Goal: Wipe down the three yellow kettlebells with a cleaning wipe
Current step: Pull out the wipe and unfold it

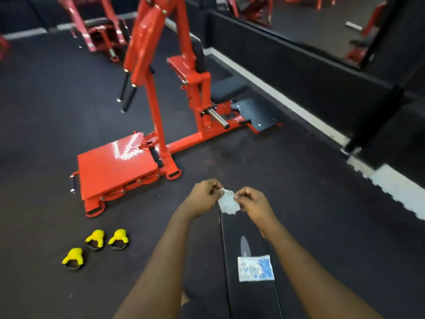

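Head: wipe (pixel 226 202) between both hands' (pixel 204 197) (pixel 252 201) pinches

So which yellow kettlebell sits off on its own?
The front-left kettlebell, set forward alone; the middle kettlebell and right kettlebell sit side by side behind it.

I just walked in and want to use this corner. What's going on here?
A person is pinching a small white cleaning wipe between the left hand and the right hand, apparently spreading it open. The wipe packet lies on the black bench below the arms. The three yellow kettlebells stand on the floor to the left, near the red machine, with no hand on them, so the wiping has not started.
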`<control>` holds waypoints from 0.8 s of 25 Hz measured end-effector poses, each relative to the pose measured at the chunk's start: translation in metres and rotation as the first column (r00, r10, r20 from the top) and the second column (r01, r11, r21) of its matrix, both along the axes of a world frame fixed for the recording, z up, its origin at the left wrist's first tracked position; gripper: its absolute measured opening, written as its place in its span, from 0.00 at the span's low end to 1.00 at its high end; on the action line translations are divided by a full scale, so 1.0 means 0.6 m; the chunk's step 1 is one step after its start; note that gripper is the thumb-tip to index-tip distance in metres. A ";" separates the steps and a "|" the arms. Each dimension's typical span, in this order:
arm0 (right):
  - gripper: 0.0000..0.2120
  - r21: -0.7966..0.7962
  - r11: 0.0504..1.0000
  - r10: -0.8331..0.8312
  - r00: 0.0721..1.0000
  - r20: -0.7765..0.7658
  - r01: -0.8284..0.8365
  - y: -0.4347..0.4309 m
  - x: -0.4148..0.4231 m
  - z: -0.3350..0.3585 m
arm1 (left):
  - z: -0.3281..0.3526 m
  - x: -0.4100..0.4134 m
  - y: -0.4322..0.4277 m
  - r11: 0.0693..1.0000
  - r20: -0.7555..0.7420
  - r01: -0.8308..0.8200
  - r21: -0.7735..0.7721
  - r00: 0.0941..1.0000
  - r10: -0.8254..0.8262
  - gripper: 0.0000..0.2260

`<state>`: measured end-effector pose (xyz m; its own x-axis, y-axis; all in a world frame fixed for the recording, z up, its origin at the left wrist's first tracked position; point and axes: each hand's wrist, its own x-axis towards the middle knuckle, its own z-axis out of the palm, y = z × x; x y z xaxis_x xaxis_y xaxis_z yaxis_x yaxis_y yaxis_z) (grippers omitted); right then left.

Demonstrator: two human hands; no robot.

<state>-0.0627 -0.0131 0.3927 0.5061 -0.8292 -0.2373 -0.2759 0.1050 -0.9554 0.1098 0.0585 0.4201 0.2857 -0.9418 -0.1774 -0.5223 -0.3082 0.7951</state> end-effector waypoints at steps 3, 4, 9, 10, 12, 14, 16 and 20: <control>0.04 0.008 0.988 0.157 0.988 0.009 -0.157 0.017 0.097 0.040 | 0.027 0.088 0.043 0.994 -0.012 -0.091 -0.056 0.996 0.091 0.03; 0.05 -0.001 0.979 0.206 0.979 -0.002 -0.206 0.025 0.133 0.051 | 0.036 0.119 0.058 0.989 -0.008 -0.119 -0.083 0.993 0.119 0.03; 0.03 -0.051 0.943 0.327 0.945 -0.018 -0.328 0.065 0.344 0.070 | 0.063 0.301 0.135 0.961 -0.031 -0.231 -0.153 0.973 0.229 0.04; 0.02 -0.064 0.936 0.346 0.938 -0.017 -0.346 0.074 0.390 0.073 | 0.064 0.342 0.150 0.955 -0.050 -0.251 -0.160 0.968 0.246 0.04; 0.01 -0.073 0.920 0.386 0.922 0.000 -0.385 0.095 0.481 0.080 | 0.061 0.424 0.179 0.937 -0.084 -0.308 -0.167 0.951 0.298 0.03; 0.02 -0.055 0.905 0.423 0.906 0.030 -0.421 0.117 0.560 0.089 | 0.059 0.491 0.212 0.908 -0.113 -0.375 -0.189 0.926 0.359 0.04; 0.03 -0.050 0.886 0.464 0.884 0.056 -0.461 0.141 0.630 0.096 | 0.061 0.543 0.251 0.877 -0.140 -0.437 -0.199 0.899 0.416 0.05; 0.03 -0.087 0.820 0.571 0.821 0.035 -0.566 0.201 0.754 0.092 | 0.062 0.622 0.341 0.812 -0.180 -0.553 -0.189 0.832 0.525 0.02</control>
<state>0.3899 0.1075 0.4480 0.9034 -0.4032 -0.1462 -0.2108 -0.1207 -0.9701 0.4828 0.2629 0.4570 0.7501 -0.6599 -0.0443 -0.2272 -0.3200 0.9198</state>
